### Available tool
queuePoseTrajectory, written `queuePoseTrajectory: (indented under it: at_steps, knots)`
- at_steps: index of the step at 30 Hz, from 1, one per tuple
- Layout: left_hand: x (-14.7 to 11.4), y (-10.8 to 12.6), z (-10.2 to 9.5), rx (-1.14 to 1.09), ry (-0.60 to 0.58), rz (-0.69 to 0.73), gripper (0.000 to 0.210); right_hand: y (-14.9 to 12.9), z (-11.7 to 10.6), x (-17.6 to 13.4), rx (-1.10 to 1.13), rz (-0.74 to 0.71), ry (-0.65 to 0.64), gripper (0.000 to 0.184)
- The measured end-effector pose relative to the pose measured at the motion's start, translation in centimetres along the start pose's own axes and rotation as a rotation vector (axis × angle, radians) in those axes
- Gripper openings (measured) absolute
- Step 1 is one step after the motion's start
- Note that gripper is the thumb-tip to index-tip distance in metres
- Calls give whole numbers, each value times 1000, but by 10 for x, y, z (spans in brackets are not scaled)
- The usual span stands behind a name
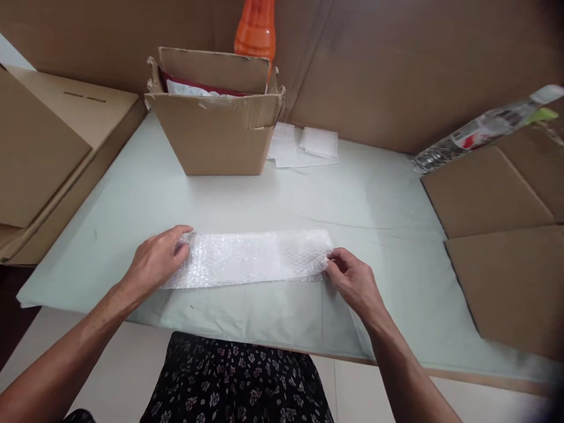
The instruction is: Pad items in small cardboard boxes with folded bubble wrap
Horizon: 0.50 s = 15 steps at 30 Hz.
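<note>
A long folded strip of bubble wrap (258, 257) lies flat across the front of the table. At its left end is my left hand (157, 258), with the index finger over the upper corner, the thumb on the near side and the wrap's edge between them. My right hand (355, 279) pinches the right end between thumb and fingers, where the plastic bunches slightly. The other fingers of both hands are partly hidden. Whether anything lies inside the folded wrap, I cannot tell.
Behind the wrap stands an open cardboard box (220, 135) with packets inside. Folded bubble wrap sheets (304, 147) lie beside it, and an orange bottle (255, 29) is behind. Cardboard boxes (114, 117) are stacked left. At right, a clear bottle (467, 138) leans by an open carton (506, 282).
</note>
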<state>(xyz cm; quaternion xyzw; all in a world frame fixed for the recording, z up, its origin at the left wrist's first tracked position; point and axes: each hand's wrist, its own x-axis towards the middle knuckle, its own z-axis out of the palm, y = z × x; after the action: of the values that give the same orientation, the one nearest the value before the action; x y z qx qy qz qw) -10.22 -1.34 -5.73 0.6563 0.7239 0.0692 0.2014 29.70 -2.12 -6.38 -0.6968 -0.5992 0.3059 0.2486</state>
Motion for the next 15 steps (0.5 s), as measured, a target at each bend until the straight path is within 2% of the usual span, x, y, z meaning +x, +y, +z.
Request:
queuePoseTrajectory:
  at_steps: [2, 5, 9, 12, 15]
  knots:
    - [-4, -4, -1, 63, 58, 17, 52, 6, -5, 1, -165, -7, 7, 24]
    - [-8, -12, -8, 85, 109, 3, 58, -1, -17, 5, -189, -18, -38, 32]
    - [-5, -18, -14, 84, 41, -26, 63, -15, -29, 19, -163, 14, -22, 46]
    - [-2, -18, -11, 58, 9, -27, 65, -13, -18, 32, -188, 21, -20, 45]
    - [-1, -18, -6, 22, 32, -32, 51, -4, 2, 38, -193, -41, -18, 32]
